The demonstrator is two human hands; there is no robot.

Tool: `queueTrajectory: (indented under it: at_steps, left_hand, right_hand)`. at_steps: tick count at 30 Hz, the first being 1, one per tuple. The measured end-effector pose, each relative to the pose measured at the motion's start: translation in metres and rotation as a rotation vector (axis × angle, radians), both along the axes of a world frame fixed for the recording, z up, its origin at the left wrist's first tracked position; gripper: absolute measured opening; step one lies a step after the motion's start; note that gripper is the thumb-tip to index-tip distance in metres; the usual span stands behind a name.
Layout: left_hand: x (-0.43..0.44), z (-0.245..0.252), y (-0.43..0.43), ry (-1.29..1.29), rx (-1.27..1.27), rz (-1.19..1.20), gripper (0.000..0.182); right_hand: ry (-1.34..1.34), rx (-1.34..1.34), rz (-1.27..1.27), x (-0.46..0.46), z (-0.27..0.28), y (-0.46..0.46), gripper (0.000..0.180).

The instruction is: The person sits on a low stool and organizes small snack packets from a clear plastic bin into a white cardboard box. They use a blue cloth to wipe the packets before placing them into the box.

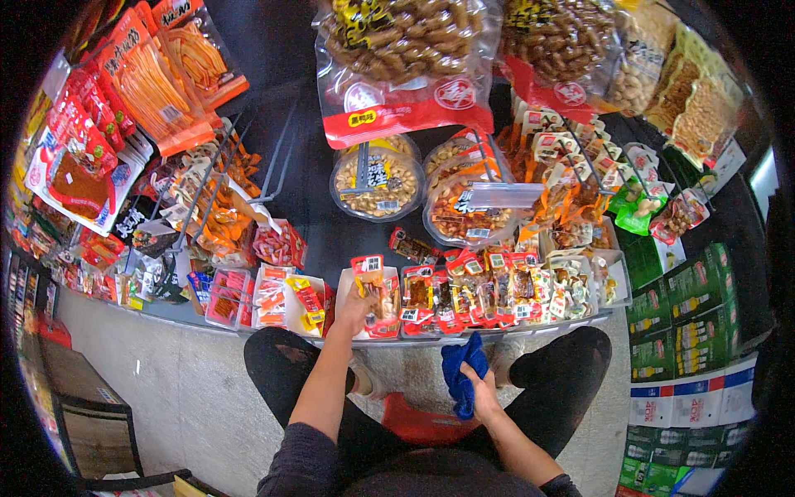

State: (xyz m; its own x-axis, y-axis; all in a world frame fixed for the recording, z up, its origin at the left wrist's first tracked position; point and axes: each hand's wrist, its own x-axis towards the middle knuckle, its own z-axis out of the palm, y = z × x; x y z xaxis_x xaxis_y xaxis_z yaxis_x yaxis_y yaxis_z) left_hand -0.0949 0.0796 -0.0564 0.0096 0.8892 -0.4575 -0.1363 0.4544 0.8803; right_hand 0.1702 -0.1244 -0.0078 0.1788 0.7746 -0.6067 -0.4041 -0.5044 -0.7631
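Observation:
My left hand (pixel 355 314) grips a small red-topped snack packet (pixel 367 264) over a white open box on the low shelf. More red packets (pixel 385 310) lie in that box, partly hidden by my fingers. In front of the shelf's edge, my right hand (pixel 484 394) holds a crumpled blue cloth (pixel 463 376). To the left stands a white box with a yellow and red packet (pixel 307 301). On the right, clear bins hold rows of red vacuum-packed snacks (pixel 472 292). A dark red packet (pixel 413 245) lies behind them on the shelf.
Metal display hooks (pixel 363 174) jut out above the shelf, carrying peanut tubs (pixel 379 180) and large bags (pixel 410 56). Green drink cartons (pixel 683 310) are stacked at the right. A red stool (pixel 416 422) is under me. At the left stands a dark cabinet (pixel 93 410).

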Motion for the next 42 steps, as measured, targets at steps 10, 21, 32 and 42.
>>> queueTrajectory:
  at_steps: [10,21,32,42]
  left_hand:
    - [0.126,0.067,-0.123,-1.236,-0.278,-0.4,0.058]
    - [0.151,0.081,-0.145,-0.628,-0.292,-0.253,0.066]
    - [0.156,0.066,-0.131,-0.663,-0.111,-0.24,0.038]
    - [0.153,0.066,-0.062,-0.443,0.01,0.035,0.026]
  right_hand:
    - [-1.421,0.697,0.533,-0.019,0.071,0.011,0.053]
    - [-1.345,0.277,0.079,-0.019,0.06,0.061,0.046]
    - [0.699,0.165,-0.142,0.04,0.004,0.064,0.037]
    - [0.323,-0.082,0.194,0.009,0.031,-0.036,0.027]
